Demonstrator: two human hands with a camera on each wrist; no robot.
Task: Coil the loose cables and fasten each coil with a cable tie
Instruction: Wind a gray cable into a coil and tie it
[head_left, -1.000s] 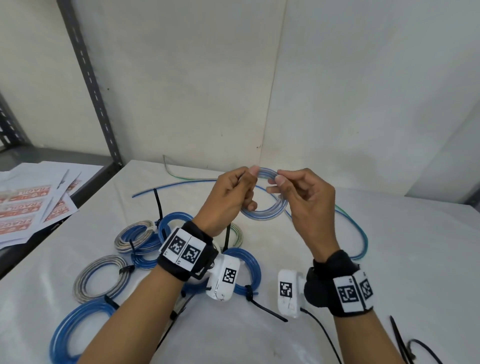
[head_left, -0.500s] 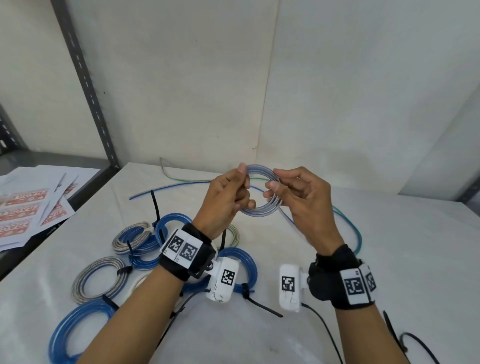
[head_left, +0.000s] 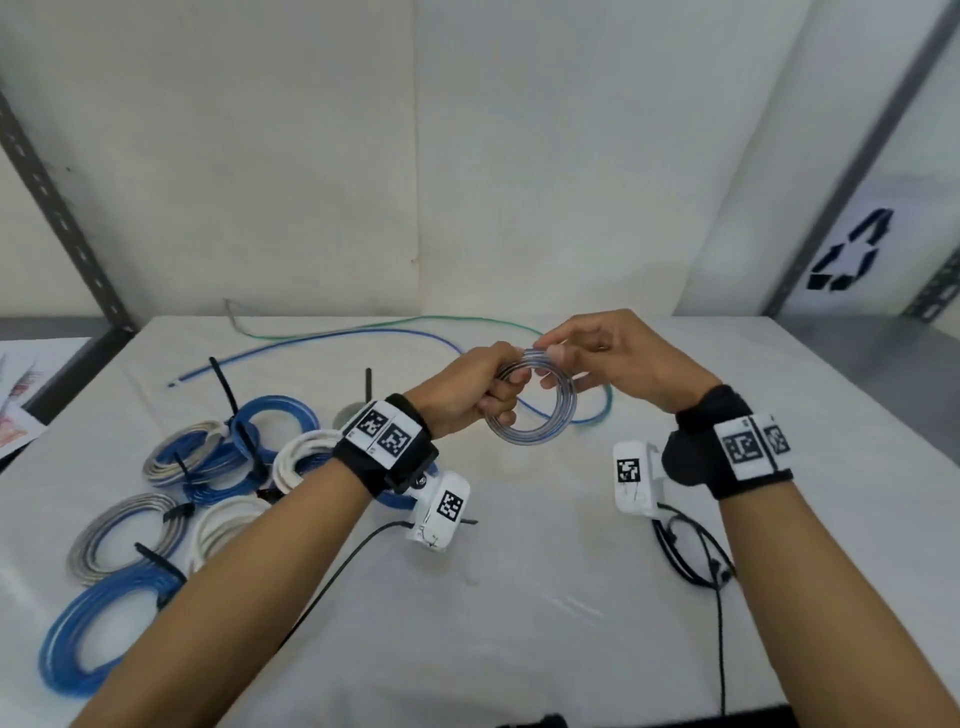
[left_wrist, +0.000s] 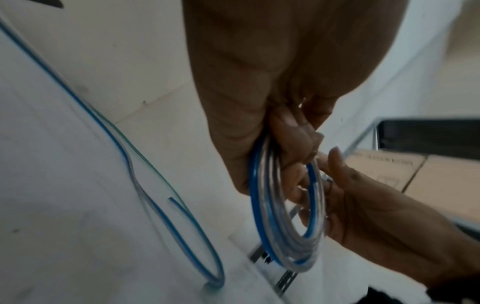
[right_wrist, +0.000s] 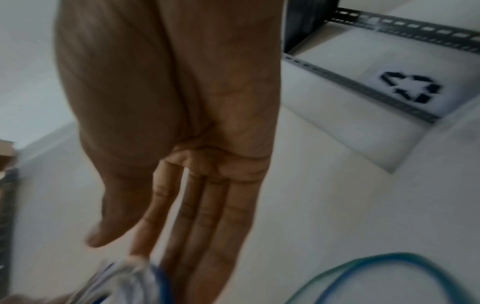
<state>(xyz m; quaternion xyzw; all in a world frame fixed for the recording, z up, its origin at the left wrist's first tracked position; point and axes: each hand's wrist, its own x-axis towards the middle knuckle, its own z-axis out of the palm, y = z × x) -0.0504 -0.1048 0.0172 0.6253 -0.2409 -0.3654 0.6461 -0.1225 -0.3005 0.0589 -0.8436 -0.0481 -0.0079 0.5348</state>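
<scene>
A small coil of clear and blue cable (head_left: 532, 441) hangs in the air over the white table (head_left: 519, 597). My left hand (head_left: 478, 389) grips the coil's left side with curled fingers; the left wrist view shows the coil (left_wrist: 285, 257) below that hand (left_wrist: 259, 102). My right hand (head_left: 613, 358) touches the coil's top right with its fingertips. In the right wrist view its fingers (right_wrist: 202, 205) lie straight, the thumb held apart, and the blurred coil (right_wrist: 122, 275) lies at their tips. A loose blue cable (head_left: 311, 348) and a green one (head_left: 415, 322) trail across the far side of the table.
Several tied coils lie at the left: blue (head_left: 83, 644), grey (head_left: 124, 535), white (head_left: 306, 452), with black cable ties (head_left: 223, 384) sticking up. Black cords (head_left: 685, 561) lie under my right wrist. A metal rack post (head_left: 62, 218) stands at the far left, and a wall runs close behind the table.
My right hand has shifted from pinching the coil's right side to touching its top with straighter fingers. My left hand still grips the coil. The head view has swung right.
</scene>
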